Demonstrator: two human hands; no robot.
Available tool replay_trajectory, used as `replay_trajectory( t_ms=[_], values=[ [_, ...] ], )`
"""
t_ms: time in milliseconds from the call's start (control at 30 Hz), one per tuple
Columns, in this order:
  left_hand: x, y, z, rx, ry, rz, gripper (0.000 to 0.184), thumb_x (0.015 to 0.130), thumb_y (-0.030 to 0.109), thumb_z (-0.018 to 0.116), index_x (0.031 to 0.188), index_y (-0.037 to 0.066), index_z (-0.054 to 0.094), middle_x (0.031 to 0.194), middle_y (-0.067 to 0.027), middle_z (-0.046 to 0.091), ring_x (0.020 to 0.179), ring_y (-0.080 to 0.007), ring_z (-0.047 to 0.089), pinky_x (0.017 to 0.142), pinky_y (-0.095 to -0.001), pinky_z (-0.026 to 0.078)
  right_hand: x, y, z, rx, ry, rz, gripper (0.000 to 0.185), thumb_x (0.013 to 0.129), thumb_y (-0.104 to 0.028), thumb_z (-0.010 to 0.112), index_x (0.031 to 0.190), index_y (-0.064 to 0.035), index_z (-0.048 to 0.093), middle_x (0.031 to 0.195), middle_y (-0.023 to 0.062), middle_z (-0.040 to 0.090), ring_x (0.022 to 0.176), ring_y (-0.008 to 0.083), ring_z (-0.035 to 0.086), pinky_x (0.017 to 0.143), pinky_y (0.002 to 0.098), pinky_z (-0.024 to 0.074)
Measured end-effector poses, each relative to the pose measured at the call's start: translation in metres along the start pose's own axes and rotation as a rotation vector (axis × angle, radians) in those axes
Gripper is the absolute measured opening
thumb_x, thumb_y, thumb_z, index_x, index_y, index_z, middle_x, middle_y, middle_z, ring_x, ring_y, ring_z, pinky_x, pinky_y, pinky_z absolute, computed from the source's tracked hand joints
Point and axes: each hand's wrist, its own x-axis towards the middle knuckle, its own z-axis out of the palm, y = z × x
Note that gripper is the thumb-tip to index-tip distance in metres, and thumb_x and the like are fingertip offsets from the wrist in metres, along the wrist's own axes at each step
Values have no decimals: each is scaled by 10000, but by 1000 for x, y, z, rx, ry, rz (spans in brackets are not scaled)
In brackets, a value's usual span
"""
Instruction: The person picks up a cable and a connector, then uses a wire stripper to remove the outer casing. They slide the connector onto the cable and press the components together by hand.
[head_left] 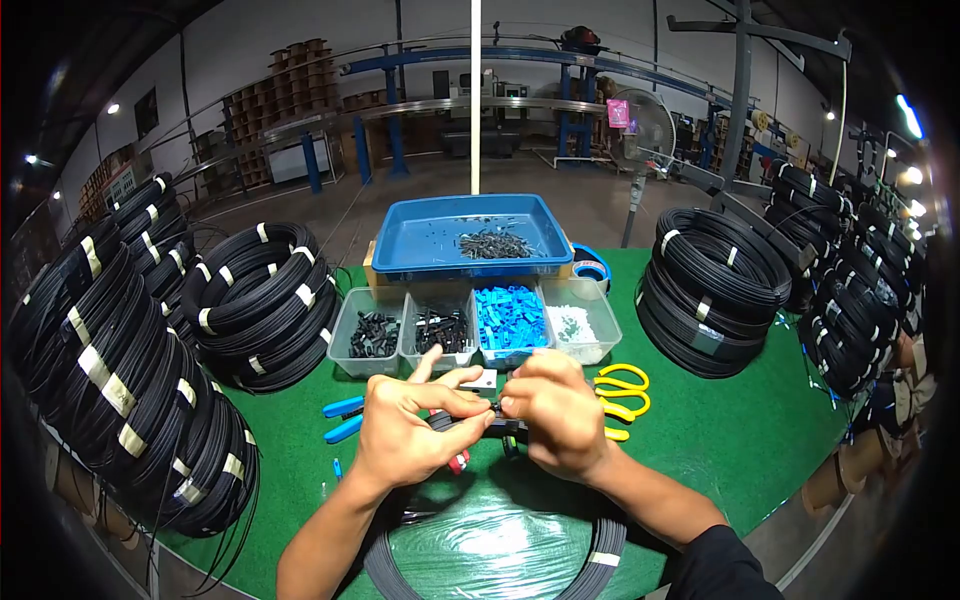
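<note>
My left hand (412, 432) has its thumb and index finger pinched together, with the other fingers raised. Close against its fingertips, my right hand (562, 415) is curled closed. A small dark piece sits where the fingertips meet, mostly hidden by them. Below the hands lies a coil of black cable (612, 530) with pale tape bands. Behind them a grey metal block (484, 381) shows in part. Blue-handled pliers (344, 428) rest left of my left hand. Yellow-handled scissors (628, 392) lie right of my right hand.
Clear bins hold black parts (376, 335), darker parts (438, 332), blue connectors (511, 318) and white pieces (573, 325). Behind stands a blue tray (415, 235) with dark pieces. Cable coils (255, 300) rise at left, more coils (712, 290) at right.
</note>
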Motion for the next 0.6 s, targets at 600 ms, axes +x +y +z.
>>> replay_trajectory(
  t_ms=[600],
  values=[
    [1,-3,3,218,13,240,66,738,32,794,793,33,758,835,-74,760,1004,-281,731,1139,-630,290,-7,-2,5,-324,35,-41,132,717,-74,693,824,-147,667,888,-30,679,850,143,613,929,371,307]
  ],
)
